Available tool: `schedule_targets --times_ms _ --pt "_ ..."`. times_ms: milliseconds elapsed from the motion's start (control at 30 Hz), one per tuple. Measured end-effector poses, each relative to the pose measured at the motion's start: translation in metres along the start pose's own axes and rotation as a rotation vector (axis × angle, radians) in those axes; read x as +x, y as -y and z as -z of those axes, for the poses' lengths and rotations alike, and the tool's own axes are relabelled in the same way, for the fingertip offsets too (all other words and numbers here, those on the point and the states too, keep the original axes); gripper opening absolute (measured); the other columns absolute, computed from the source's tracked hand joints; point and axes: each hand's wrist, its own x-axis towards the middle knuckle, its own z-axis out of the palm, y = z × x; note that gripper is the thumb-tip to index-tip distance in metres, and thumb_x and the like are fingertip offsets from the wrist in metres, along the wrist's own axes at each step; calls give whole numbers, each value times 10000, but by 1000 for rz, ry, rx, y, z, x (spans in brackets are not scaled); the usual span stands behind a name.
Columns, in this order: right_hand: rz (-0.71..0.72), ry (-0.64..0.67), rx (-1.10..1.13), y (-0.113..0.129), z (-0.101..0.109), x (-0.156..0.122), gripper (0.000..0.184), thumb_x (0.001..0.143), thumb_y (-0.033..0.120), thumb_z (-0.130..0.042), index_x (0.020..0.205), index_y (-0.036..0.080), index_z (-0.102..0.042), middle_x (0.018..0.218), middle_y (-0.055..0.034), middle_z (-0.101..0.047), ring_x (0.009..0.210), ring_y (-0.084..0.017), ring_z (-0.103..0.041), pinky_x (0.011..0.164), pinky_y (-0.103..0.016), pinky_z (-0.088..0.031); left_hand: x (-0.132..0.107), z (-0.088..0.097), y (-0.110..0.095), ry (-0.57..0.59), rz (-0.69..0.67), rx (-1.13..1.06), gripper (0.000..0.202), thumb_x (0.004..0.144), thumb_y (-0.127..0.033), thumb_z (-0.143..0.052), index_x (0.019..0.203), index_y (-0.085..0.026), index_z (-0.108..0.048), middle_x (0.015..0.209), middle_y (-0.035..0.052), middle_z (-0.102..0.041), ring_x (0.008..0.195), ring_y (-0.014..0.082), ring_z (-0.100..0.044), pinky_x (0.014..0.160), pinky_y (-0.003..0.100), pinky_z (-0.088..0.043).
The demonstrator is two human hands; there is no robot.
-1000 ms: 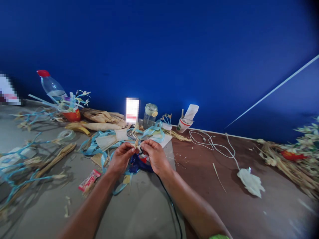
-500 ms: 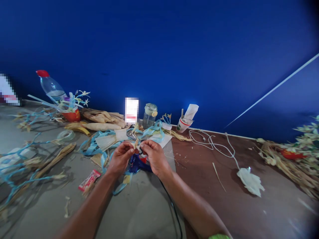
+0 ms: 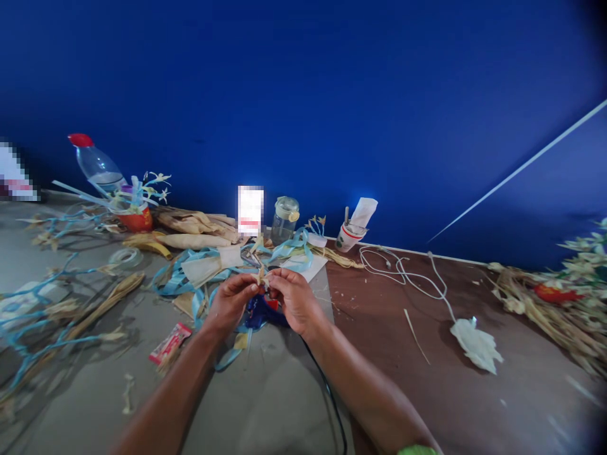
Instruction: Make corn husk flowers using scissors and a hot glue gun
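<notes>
Between my fingertips is a small pale flower (image 3: 261, 277) that looks made of dried husk. My left hand (image 3: 233, 302) pinches it from the left side. From the right, my right hand (image 3: 291, 296) pinches its other side, with thumb and forefinger close to the left ones. Just below and behind the hands lies a dark blue tool with a red part (image 3: 258, 314), probably a glue gun, partly hidden by my right hand; a black cord (image 3: 327, 385) runs from it toward me. Light blue ribbon (image 3: 190, 268) lies in loops behind my left hand.
Blue-wrapped flower stems (image 3: 52, 341) spread over the left side. Dried husks (image 3: 194, 227), a glass jar (image 3: 285, 221), a red-capped bottle (image 3: 97, 164) and a white cup (image 3: 349, 237) stand or lie along the blue wall. A white cable (image 3: 403, 272) curls at right. A red wrapper (image 3: 171, 343) lies near my left forearm.
My fingertips have come slightly closer together around the flower, and the right fingers have shifted a little down. Everything else stays where it was.
</notes>
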Motion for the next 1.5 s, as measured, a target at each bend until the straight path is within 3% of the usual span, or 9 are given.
schedule_targets --times_ms 200,433,633,933,1133,1333,1500 --pt "-37 16 17 3 1 1 88 522 227 -643 582 163 -628 459 48 -527 448 -68 -416 476 -207 -308 0 -1 0 44 65 -68 284 547 -285 -853 786 -182 -740 676 25 -698 583 135 -610 613 268 -493" --pt "-58 46 -26 0 4 3 77 535 220 -638 578 158 -627 453 44 -528 455 -68 -413 474 -208 -287 -1 -2 -6 145 113 -52 234 560 -296 -847 691 -164 -704 618 17 -665 599 141 -606 625 262 -482" --pt "-132 131 -66 2 7 3 158 558 250 -699 641 149 -610 476 38 -553 463 -77 -460 483 -204 -286 0 7 -8 203 170 -48 235 574 -295 -840 686 -145 -697 605 20 -649 588 124 -579 617 238 -452" --pt "-180 164 -96 8 8 2 265 499 300 -788 623 139 -617 489 51 -535 459 -55 -410 484 -201 -274 1 13 -11 197 152 32 211 569 -294 -833 663 -160 -700 648 18 -658 602 125 -566 623 246 -446" --pt "-171 179 -56 6 9 2 211 532 271 -762 628 132 -637 527 30 -566 474 -55 -407 492 -201 -282 1 16 -12 224 122 103 181 598 -285 -810 689 -173 -702 682 26 -656 663 150 -583 663 276 -467" --pt "-157 284 56 3 11 6 128 592 232 -702 644 122 -666 583 3 -593 502 -59 -427 506 -191 -328 0 14 -13 213 80 51 158 621 -268 -802 719 -180 -717 714 25 -673 695 160 -616 700 289 -482" --pt "-111 218 58 -6 8 6 93 577 185 -682 649 137 -649 603 12 -601 507 -60 -450 524 -186 -350 0 14 -13 177 73 32 173 612 -281 -812 710 -175 -716 706 22 -678 681 153 -611 689 281 -486"
